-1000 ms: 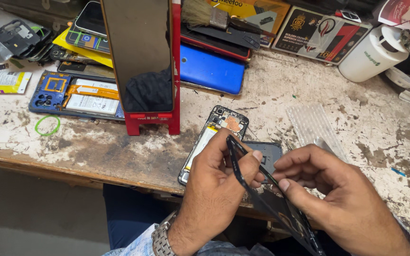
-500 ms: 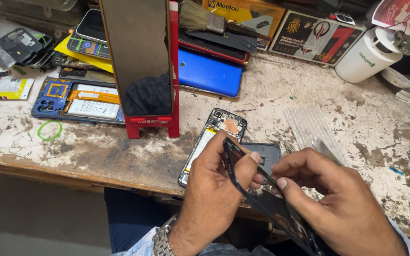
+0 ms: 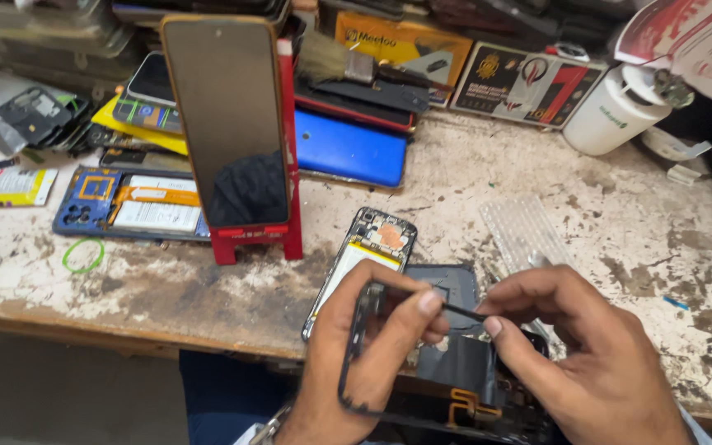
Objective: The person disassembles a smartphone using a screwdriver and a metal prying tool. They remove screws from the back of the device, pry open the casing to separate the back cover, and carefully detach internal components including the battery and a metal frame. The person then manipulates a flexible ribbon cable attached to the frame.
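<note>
At the bench's near edge, the left hand (image 3: 364, 363) grips a black phone frame (image 3: 422, 395) while the right hand (image 3: 595, 363) pinches thin tweezers (image 3: 455, 308) over it, just below the opened phone (image 3: 364, 264); a capped white bottle (image 3: 615, 111) stands far right.

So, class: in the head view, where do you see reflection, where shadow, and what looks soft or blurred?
Head view: even, soft light; the upright dark glass phone screen on the red stand mirrors a dark shape; the left hand and right hand throw faint shadows on the black phone frame; corner clutter looks slightly soft.
</note>
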